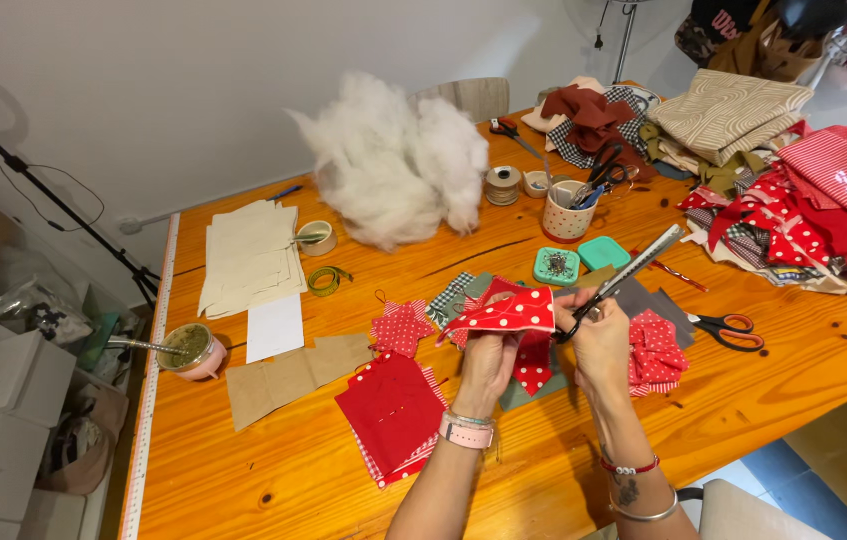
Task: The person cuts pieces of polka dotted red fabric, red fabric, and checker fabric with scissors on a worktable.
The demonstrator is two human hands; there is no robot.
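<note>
Polka-dot fabric [511, 310] beside green pin box [555, 266]

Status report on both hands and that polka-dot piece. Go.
Left hand pinching red polka-dot fabric, held up over the table. Right hand gripping scissors, blades beside the fabric's edge. Nothing between them.

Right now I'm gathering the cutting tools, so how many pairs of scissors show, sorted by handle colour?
Black-handled metal scissors in the right hand's grip: 1
Red-and-black-handled scissors flat on the orange wooden table: 1
Red-handled scissors near the white stuffing: 1
Dark-handled scissors standing in the dotted cup: 1
Total: 4
</note>
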